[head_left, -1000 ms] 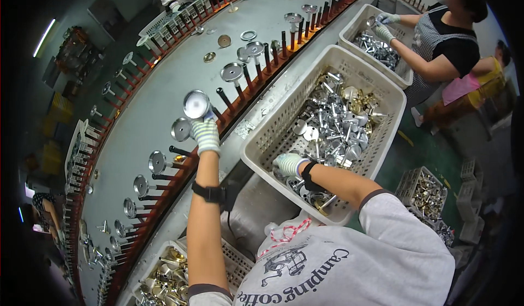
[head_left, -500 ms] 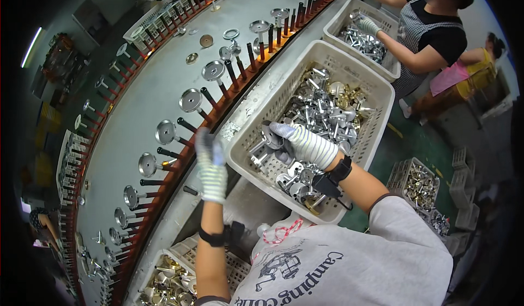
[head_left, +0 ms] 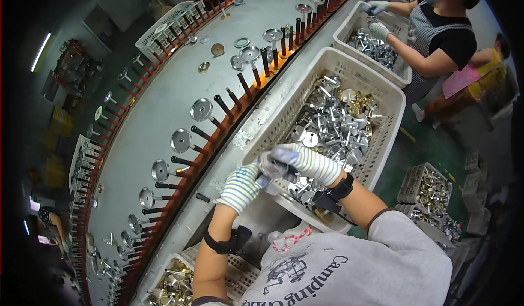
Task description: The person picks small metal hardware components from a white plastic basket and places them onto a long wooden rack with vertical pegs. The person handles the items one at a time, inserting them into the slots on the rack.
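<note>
My left hand [head_left: 240, 190], in a striped glove with greyish fingertips, has its fingers curled against a silvery disc-shaped metal part [head_left: 271, 165]. From the other side, my right hand [head_left: 314, 163] grips the same part, which is blurred, so its lower end is hard to make out. Both hands are over the near left end of a white plastic basket [head_left: 297, 107]. Inside the basket lie many loose silvery stemmed metal parts [head_left: 333, 123], with some gold-coloured ones [head_left: 355, 100] toward the far right.
Left of the basket runs a curved track of dark upright spindles [head_left: 222, 107], several topped with metal discs [head_left: 201, 109]. Beyond it lies a grey tabletop [head_left: 158, 104]. A co-worker [head_left: 436, 39] handles parts over another basket [head_left: 404, 74]. Crates of metal parts [head_left: 426, 189] stand at right.
My left hand has moved from beside the spindles to the right, meeting the part in my right hand. The view has shifted slightly. The co-worker's hands have come together over their basket.
</note>
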`<action>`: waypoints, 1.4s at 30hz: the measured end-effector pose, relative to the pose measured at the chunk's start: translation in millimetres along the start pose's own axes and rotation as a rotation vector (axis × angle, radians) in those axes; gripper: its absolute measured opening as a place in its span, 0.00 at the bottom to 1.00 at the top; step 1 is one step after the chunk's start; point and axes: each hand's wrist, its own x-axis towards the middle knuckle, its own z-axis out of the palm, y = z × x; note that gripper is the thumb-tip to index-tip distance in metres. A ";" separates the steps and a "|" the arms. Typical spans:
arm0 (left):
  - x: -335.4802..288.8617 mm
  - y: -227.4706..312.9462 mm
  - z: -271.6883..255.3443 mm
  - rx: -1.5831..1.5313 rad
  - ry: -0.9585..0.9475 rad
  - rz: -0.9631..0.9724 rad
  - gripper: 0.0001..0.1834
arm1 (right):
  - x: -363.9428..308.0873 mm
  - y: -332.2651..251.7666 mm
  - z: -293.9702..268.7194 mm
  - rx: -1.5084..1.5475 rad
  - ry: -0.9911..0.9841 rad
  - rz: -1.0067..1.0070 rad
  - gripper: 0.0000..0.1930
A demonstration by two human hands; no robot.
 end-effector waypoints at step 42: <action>-75.7 -24.0 91.2 -1.071 0.776 -0.132 0.16 | 36.3 75.0 -49.6 -1.204 -0.120 0.044 0.13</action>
